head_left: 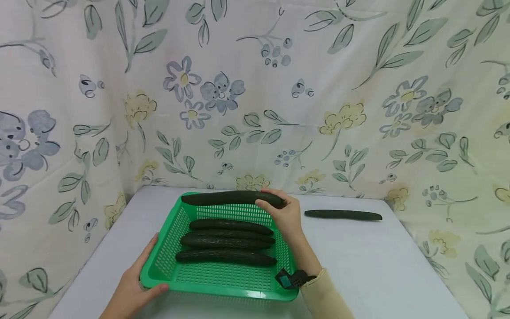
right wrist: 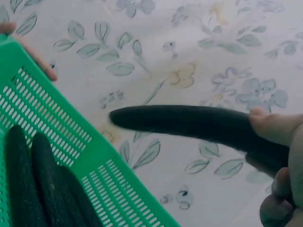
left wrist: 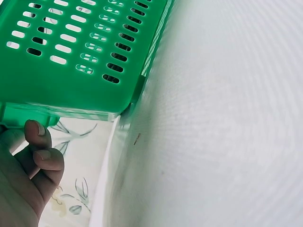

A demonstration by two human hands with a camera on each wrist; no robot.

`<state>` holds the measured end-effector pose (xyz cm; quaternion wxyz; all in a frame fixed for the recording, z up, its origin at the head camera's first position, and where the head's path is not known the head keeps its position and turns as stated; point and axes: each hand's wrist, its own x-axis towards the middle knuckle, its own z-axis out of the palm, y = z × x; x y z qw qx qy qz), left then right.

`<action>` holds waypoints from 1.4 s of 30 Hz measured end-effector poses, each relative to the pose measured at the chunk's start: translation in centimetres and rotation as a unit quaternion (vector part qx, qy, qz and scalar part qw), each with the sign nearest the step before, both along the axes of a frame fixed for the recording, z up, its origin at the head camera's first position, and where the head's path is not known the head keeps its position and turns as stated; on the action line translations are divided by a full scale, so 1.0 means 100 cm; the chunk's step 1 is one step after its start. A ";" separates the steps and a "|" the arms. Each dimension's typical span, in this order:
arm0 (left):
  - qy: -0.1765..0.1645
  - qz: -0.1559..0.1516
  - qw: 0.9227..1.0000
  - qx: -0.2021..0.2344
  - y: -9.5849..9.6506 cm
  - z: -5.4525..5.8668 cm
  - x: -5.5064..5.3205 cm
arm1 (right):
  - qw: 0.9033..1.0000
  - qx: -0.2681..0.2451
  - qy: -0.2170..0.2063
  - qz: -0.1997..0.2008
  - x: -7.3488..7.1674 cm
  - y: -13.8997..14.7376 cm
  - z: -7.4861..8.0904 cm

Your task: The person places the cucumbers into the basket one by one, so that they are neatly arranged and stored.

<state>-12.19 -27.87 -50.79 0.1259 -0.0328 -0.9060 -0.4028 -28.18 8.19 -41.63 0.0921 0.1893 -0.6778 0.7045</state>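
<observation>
A long dark green cucumber [head_left: 223,198] is in my right hand [head_left: 286,217], gripped near its right end between thumb and fingers. It lies nearly level above the far rim of a green plastic basket [head_left: 215,290]. The right wrist view shows the cucumber's free end [right wrist: 156,117] pointing left, clear of the basket. My left hand [head_left: 133,280] holds the basket's left rim near the front corner, with fingers [left wrist: 49,160] curled by the rim. Several cucumbers [head_left: 225,256] lie side by side across the basket's bottom.
Another cucumber [head_left: 342,215] lies on the white table [head_left: 358,266], to the right of the basket. A floral curtain [head_left: 255,88] hangs behind the table and along its sides. A dark band with a small device [head_left: 295,279] is on the right wrist.
</observation>
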 end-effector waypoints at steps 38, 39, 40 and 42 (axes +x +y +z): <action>-0.006 0.014 1.000 -0.007 -0.004 -0.001 0.000 | 0.961 0.111 0.046 0.247 0.018 0.002 -0.018; -0.001 0.012 1.000 -0.006 -0.004 -0.002 0.000 | 0.959 0.111 0.052 0.254 0.018 0.002 -0.019; 0.002 0.010 1.000 -0.004 -0.004 -0.002 0.001 | 0.958 0.115 0.055 0.258 0.018 0.002 -0.020; 0.009 0.007 1.000 -0.003 -0.004 -0.002 0.001 | 0.957 0.132 0.057 0.253 0.018 0.001 -0.022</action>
